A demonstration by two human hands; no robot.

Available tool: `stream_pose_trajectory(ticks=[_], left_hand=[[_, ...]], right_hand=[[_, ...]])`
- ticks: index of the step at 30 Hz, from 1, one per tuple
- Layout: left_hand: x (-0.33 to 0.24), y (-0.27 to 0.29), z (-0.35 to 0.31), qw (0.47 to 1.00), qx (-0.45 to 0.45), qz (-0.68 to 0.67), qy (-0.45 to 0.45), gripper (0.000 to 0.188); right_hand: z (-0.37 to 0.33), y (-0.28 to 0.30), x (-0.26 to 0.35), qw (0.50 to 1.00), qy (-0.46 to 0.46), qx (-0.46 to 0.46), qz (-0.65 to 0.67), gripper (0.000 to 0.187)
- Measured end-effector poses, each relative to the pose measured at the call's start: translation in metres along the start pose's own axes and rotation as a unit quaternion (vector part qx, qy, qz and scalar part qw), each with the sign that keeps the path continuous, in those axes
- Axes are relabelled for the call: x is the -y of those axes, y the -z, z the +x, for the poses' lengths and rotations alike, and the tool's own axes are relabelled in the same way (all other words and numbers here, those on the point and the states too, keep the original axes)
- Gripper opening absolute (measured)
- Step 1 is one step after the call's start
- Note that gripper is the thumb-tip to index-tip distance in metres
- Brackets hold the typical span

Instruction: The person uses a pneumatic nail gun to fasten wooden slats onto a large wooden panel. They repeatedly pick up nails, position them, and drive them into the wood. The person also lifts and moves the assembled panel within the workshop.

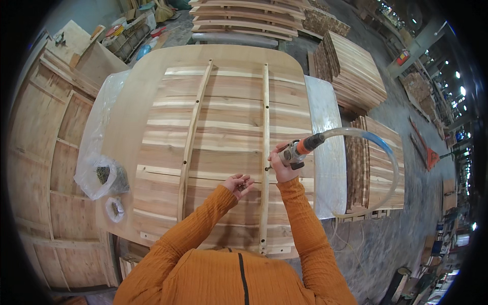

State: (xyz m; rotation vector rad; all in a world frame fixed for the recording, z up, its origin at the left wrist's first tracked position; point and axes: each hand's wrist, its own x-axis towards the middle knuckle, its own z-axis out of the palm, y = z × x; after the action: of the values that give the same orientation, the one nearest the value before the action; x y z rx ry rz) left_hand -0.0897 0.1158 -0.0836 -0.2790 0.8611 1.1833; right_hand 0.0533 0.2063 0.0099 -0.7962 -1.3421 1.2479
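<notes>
In my right hand [279, 165] is a silver and orange air screwdriver [296, 151]. Its tip points left and down at the right-hand wooden strip [265, 127], close to one of the dark holes in that strip. My left hand [240, 185] is turned palm up just left of the strip, its fingers curled around a few small screws [242, 187]. Under both hands lies a panel of pale and brown boards [229, 137]. A second wooden strip [193, 127] with dark holes runs along it further left.
A clear air hose [389, 152] loops right from the screwdriver. Plastic bags of small hardware, one large [96, 185] and one small [115, 209], sit left. Stacked boards [351, 71] stand right, with more slatted wood [244, 20] behind. Wooden frames [38, 168] stand far left.
</notes>
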Motion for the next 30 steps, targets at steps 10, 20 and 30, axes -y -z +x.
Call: stream_pose_trajectory(ticks=[10,20,30], left_hand=[[0.012,0.005,-0.052,0.997,0.067,0.043,-0.013,0.011],[-0.002,-0.001,-0.105,0.991,0.077,0.055,-0.099,0.028],[-0.009,0.017,-0.127,0.991,0.077,-0.059,-0.094,0.009]], right_hand=[[-0.004,-0.006,-0.009,0.999,0.039,-0.001,-0.030,0.022],[-0.012,-0.005,0.010,0.997,0.045,-0.063,0.013,0.028],[-0.099,-0.070,0.118,0.948,0.174,0.075,0.257,0.039]])
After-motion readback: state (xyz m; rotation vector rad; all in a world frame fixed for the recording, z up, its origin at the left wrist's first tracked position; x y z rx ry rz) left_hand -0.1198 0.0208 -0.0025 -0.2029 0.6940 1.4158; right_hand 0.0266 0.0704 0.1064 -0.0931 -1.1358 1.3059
